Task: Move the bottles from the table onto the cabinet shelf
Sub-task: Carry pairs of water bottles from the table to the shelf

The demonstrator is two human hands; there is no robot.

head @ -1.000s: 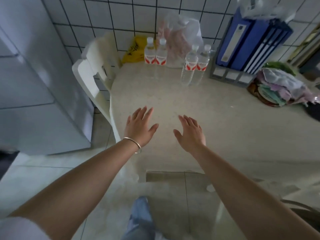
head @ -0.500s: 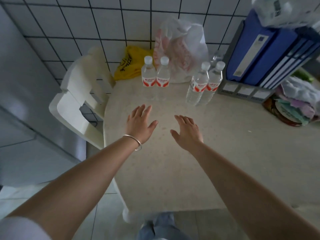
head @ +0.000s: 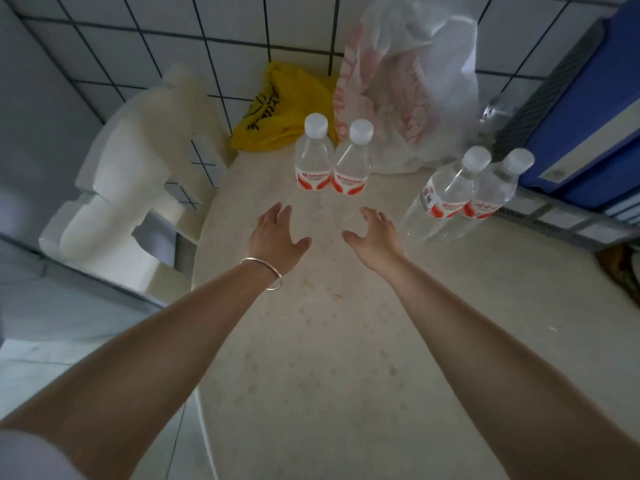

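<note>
Head: white bag (head: 408,84), yellow bag (head: 277,109) crowd behind 4 bottles (head: 332,161).

White tiled wall (head: 221,36) with dark grout behind. White plastic chair (head: 138,188) at left against beige speckled table (head: 346,358). Pale tiled floor (head: 41,348) below left. Dim, bluish light.

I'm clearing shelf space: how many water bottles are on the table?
4: a left pair stands before the hands, a right pair beside the blue folders. Something clear behind the right pair may be another.
</note>
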